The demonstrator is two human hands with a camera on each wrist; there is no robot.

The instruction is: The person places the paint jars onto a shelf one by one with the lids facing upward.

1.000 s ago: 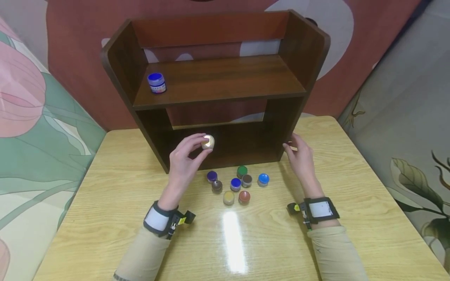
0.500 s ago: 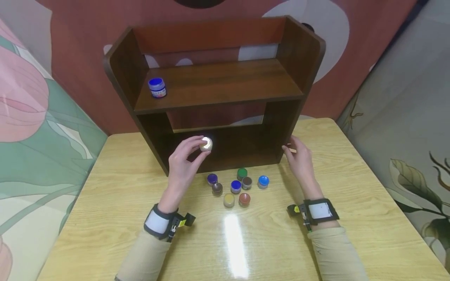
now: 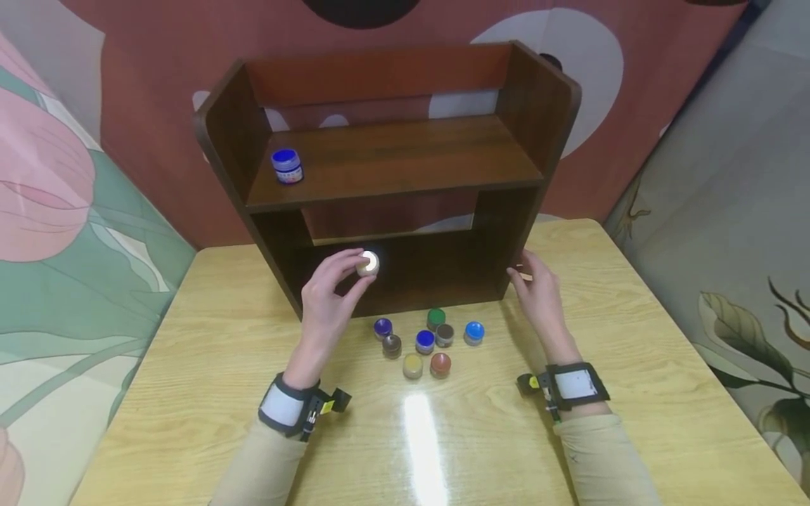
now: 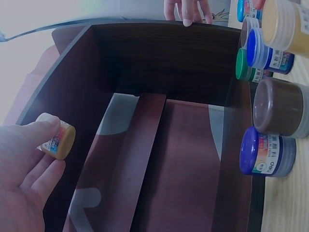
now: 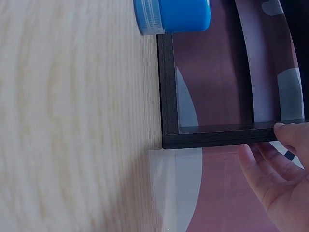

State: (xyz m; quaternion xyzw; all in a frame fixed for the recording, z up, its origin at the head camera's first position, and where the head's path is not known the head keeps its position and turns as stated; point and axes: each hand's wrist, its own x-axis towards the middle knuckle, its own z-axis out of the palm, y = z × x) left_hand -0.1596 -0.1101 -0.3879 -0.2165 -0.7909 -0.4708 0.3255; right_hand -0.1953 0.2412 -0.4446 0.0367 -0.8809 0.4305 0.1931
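Note:
My left hand (image 3: 328, 299) pinches a small paint jar (image 4: 59, 140) between thumb and fingers. The jar has an ochre end and a printed label, and its top shines in the head view. It is held in front of the lower compartment of a dark brown wooden shelf (image 3: 405, 193). At the shelf's right side panel (image 5: 217, 137), my right hand (image 3: 540, 288) grips the edge, thumb on the front edge and fingers against the outer face. A blue paint jar (image 3: 287, 167) stands at the left end of the upper board.
Several paint jars stand on the table (image 3: 190, 393) before the shelf. Among them are a green jar (image 3: 436, 319), a light blue jar (image 3: 474, 333), a yellow jar (image 3: 413, 366) and a reddish-brown jar (image 3: 440, 365). A patterned fabric (image 3: 380, 28) hangs behind the shelf.
The left hand has shifted slightly left with the paint jar. The head view has tilted up a little, so the shelf sits lower in it. The right hand keeps its grip on the panel.

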